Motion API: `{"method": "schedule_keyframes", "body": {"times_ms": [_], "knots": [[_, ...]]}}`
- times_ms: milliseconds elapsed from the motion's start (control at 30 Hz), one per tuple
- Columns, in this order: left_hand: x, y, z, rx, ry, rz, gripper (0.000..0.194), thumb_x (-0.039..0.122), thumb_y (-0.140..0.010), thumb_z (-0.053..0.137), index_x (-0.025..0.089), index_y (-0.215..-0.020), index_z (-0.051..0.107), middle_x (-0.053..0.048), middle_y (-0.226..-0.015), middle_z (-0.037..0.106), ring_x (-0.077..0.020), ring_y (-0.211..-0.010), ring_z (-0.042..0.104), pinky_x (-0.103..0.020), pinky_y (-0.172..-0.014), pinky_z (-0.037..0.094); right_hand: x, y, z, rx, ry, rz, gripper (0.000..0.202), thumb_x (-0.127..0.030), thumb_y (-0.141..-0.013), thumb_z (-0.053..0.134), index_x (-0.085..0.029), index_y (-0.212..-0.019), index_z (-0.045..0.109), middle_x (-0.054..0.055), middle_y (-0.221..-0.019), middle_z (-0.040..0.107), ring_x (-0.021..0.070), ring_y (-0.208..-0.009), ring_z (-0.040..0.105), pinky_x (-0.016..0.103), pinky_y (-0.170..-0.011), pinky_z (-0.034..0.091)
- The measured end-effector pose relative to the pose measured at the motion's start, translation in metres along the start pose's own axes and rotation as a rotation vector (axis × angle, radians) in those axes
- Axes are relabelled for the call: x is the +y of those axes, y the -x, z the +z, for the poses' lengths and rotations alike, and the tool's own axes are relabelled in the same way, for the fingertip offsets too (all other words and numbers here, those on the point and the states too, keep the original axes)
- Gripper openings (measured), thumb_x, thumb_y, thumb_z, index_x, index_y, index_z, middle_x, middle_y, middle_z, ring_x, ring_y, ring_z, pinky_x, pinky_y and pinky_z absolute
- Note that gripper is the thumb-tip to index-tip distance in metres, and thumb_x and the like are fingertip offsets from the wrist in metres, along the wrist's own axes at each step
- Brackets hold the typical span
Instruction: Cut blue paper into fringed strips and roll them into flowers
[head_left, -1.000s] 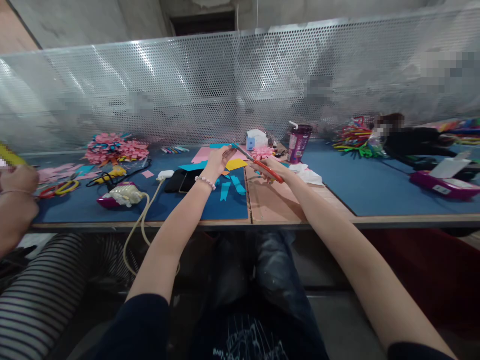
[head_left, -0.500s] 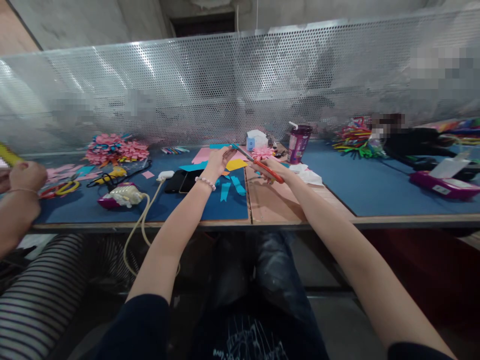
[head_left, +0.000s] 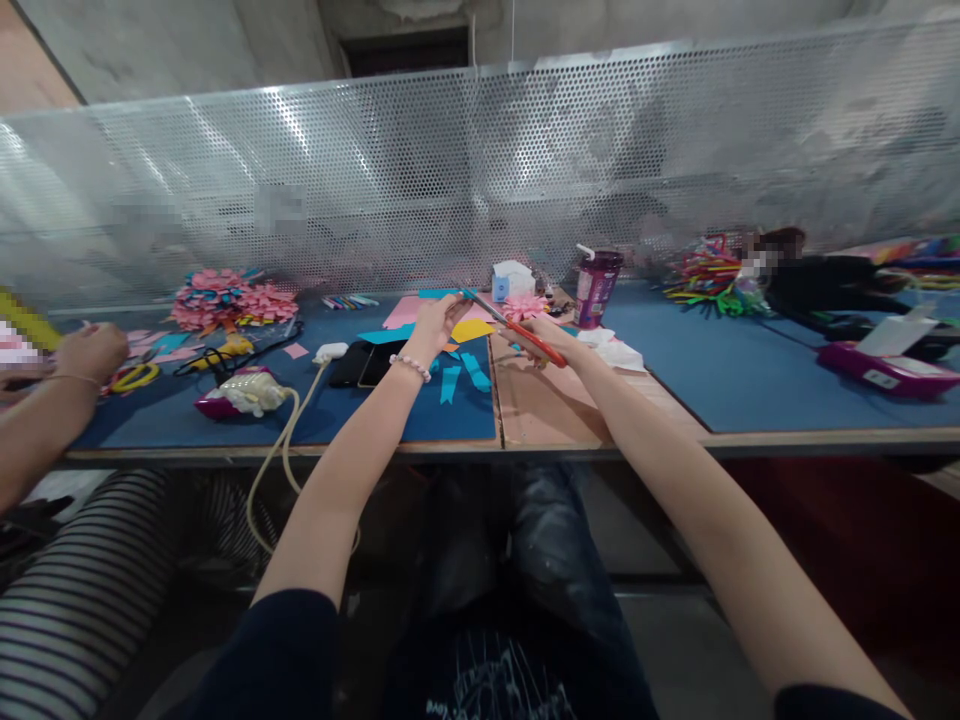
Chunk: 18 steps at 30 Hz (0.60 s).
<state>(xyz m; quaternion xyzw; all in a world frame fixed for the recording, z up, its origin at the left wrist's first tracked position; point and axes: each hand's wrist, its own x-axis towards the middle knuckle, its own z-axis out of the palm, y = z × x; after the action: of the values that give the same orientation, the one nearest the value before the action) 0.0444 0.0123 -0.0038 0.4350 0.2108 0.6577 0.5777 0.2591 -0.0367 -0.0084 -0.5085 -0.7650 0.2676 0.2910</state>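
My right hand (head_left: 546,345) is closed on the orange handles of a pair of scissors (head_left: 529,338), whose blades point up and left. The blade tips meet the fingertips of my left hand (head_left: 441,322), which pinches a small blue piece (head_left: 469,294). Below my hands lie notched blue paper strips (head_left: 450,384) on the blue mat. Yellow paper (head_left: 472,329), blue paper (head_left: 388,334) and pink paper (head_left: 405,311) lie around my left hand. A pink paper flower (head_left: 525,305) sits just behind my right hand.
A purple cup (head_left: 598,288) and white tissue (head_left: 619,352) are at the right. Left are dark phones (head_left: 360,364), a corded device (head_left: 244,391) and a pink paper pile (head_left: 225,298). A co-worker's hand (head_left: 94,355) is at the far left. A perforated metal screen (head_left: 420,180) stands behind.
The co-worker's hand at the far left has moved right, toward the yellow-handled scissors. My own hands and the orange scissors have hardly moved.
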Motion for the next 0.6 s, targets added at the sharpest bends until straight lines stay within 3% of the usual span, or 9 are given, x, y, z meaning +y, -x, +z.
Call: {"method": "schedule_keyframes", "body": {"times_ms": [167, 600], "knots": [[0.000, 0.000, 0.000, -0.008, 0.018, 0.001, 0.013, 0.005, -0.075, 0.060, 0.013, -0.067, 0.065, -0.008, -0.082, 0.072, -0.0234, -0.111, 0.062, -0.043, -0.105, 0.044, 0.011, -0.006, 0.001, -0.050, -0.034, -0.020, 0.047, -0.062, -0.081, 0.056, -0.016, -0.086, 0.059, 0.004, -0.066, 0.063, 0.0159, -0.046, 0.061, 0.025, -0.039, 0.049], [-0.002, -0.003, -0.004, -0.035, 0.065, 0.000, 0.014, 0.002, -0.076, 0.059, 0.010, -0.067, 0.066, -0.006, -0.074, 0.071, -0.0205, -0.104, 0.065, -0.037, -0.104, 0.044, 0.023, -0.016, 0.001, -0.023, 0.048, -0.106, 0.048, -0.063, -0.082, 0.053, -0.016, -0.085, 0.062, 0.003, -0.065, 0.062, 0.0116, -0.043, 0.053, 0.022, -0.038, 0.042]]}}
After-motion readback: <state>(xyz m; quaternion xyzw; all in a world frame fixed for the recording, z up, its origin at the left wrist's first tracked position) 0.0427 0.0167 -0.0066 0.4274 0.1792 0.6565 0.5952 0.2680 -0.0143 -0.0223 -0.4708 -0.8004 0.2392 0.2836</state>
